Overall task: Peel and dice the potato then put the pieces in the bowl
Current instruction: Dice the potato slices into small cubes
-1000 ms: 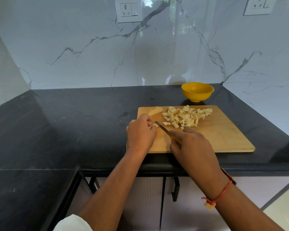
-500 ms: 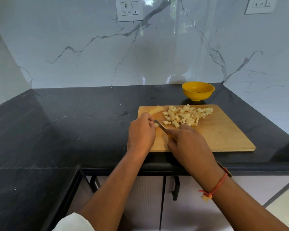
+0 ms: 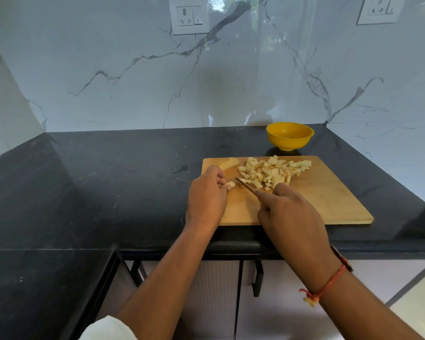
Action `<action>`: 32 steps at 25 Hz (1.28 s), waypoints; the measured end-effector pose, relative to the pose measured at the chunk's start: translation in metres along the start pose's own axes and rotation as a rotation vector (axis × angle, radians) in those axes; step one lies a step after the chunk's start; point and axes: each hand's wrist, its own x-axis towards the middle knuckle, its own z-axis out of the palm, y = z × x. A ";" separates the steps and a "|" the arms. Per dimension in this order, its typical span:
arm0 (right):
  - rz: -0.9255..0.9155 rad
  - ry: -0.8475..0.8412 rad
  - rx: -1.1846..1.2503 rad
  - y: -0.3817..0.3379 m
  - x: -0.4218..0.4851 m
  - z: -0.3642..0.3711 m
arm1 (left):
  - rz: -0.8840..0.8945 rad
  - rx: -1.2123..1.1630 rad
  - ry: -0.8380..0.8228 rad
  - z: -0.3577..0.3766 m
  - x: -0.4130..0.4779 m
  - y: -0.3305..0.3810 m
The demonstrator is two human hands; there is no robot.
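Observation:
A wooden cutting board (image 3: 329, 202) lies on the black counter. A heap of diced potato (image 3: 270, 171) sits on its far middle. My left hand (image 3: 206, 197) pinches a small potato piece (image 3: 230, 184) against the board. My right hand (image 3: 290, 217) grips a knife (image 3: 245, 186), whose blade points up-left, its tip just right of that piece. A long uncut potato slice (image 3: 228, 163) rests at the board's far left corner. The yellow bowl (image 3: 290, 136) stands behind the board; it looks empty of potato.
The black counter (image 3: 108, 182) runs left and wraps toward me at the lower left. A marble wall with two socket plates (image 3: 189, 15) rises behind. Cabinet doors with black handles (image 3: 257, 278) are below the counter edge.
The knife blade has shifted slightly right, away from the piece under my left fingers, and that small piece now shows at my fingertips. The board, heap and bowl are unchanged.

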 end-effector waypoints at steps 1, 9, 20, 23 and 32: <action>0.014 0.003 0.021 0.000 0.000 0.001 | 0.006 0.008 -0.002 0.000 0.000 0.000; 0.006 0.015 0.161 -0.009 -0.005 0.000 | 0.004 -0.006 0.020 0.000 -0.001 0.000; -0.029 -0.074 0.065 -0.017 0.018 0.012 | 0.019 -0.028 0.021 -0.001 -0.001 -0.001; -0.056 -0.096 0.045 -0.015 0.023 0.011 | 0.017 -0.022 0.026 -0.001 -0.001 0.000; -0.052 -0.082 -0.003 -0.003 0.003 -0.001 | 0.000 -0.019 0.041 -0.003 -0.002 0.002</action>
